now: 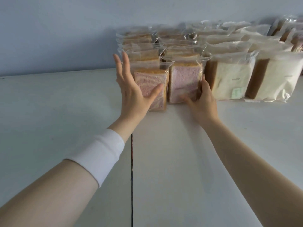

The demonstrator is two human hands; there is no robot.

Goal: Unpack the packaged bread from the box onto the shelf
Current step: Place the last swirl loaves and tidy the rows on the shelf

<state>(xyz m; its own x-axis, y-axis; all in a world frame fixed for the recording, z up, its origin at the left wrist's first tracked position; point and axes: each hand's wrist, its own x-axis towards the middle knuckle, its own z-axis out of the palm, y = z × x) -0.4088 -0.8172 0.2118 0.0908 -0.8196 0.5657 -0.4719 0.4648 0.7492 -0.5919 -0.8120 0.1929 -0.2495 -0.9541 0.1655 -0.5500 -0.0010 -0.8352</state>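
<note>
Now, left hand: fingers spread, palm flat on outer pink pack.
Right hand: fingers curl around inner pink pack, beside white loaves.
Axis: both packs upright, straight ahead.

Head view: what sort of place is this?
Probably a shop or bakery stockroom: many identical bagged pink loaves and white loaves stand in rows on a plain white shelf against a bare wall.

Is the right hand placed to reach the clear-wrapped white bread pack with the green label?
Probably yes: right hand holds the clear-wrapped pink bread pack beside the white bread pack, nothing between.
</note>
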